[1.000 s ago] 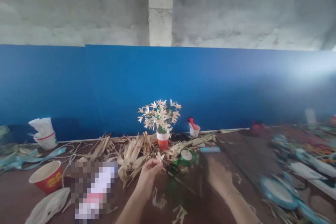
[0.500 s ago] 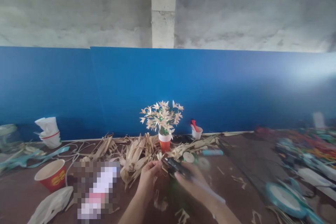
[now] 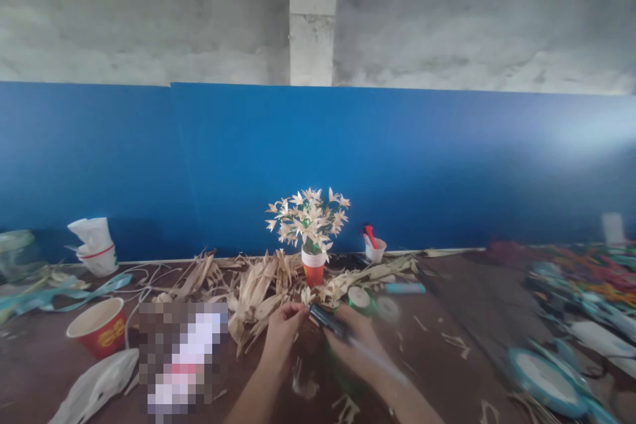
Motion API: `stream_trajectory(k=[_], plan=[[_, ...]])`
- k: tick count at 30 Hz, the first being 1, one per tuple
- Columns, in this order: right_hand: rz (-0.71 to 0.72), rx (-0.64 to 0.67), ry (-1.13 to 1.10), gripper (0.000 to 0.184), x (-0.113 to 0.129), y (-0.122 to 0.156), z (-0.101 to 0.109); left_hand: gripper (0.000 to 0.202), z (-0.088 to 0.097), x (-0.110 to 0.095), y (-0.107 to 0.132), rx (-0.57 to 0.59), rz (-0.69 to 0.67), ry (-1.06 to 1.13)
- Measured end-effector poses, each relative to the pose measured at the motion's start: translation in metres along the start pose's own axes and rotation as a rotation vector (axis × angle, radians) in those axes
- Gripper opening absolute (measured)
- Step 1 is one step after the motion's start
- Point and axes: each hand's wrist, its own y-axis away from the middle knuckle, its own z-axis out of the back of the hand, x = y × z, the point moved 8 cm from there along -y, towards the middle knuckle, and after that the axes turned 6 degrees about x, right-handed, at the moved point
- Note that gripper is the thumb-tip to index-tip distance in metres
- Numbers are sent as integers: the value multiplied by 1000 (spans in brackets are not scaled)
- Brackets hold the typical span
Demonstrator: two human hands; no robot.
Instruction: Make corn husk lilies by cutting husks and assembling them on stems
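Note:
My left hand point(image 3: 284, 331) is closed in a pinch at the middle of the table, just in front of the potted flowers. A small pale corn husk flower point(image 3: 307, 295) shows at its fingertips. My right hand point(image 3: 358, 343) is wrapped round a black glue gun point(image 3: 328, 321), with a translucent glue stick point(image 3: 380, 364) trailing back over the wrist. The gun's tip points left, close by the left fingertips. Behind both hands, a bunch of husk flowers point(image 3: 311, 218) stands upright in a red and white paper cup point(image 3: 313, 267).
Dry corn husks point(image 3: 256, 285) lie around the flower cup. On the left are a red paper cup point(image 3: 102, 328), a white cup point(image 3: 98, 258) and a blurred-out object point(image 3: 186, 364). At right lie a blue ribbon roll point(image 3: 546, 381) and a tape roll point(image 3: 358, 298). A blue panel point(image 3: 397, 165) rises behind.
The glue gun has shifted slightly left, its tip nearer the left fingertips. The view has moved a little; both hands keep their holds.

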Motion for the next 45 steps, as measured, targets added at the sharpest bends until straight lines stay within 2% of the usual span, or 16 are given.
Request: stream_trajectory(k=[9,27,37,45], plan=[[-15,6,-2,14,3,0,2,41,3,3,-4,-5,-5,-3],[-51,0,-9,17,-8,0,-1,38,1,2,-1,19,-10,-1],[-47,-1,10,20,-5,0,-1,43,7,5,-6,-18,-5,-43],[-58,2,14,19,-3,0,1,44,4,2,-2,-34,12,-45]])
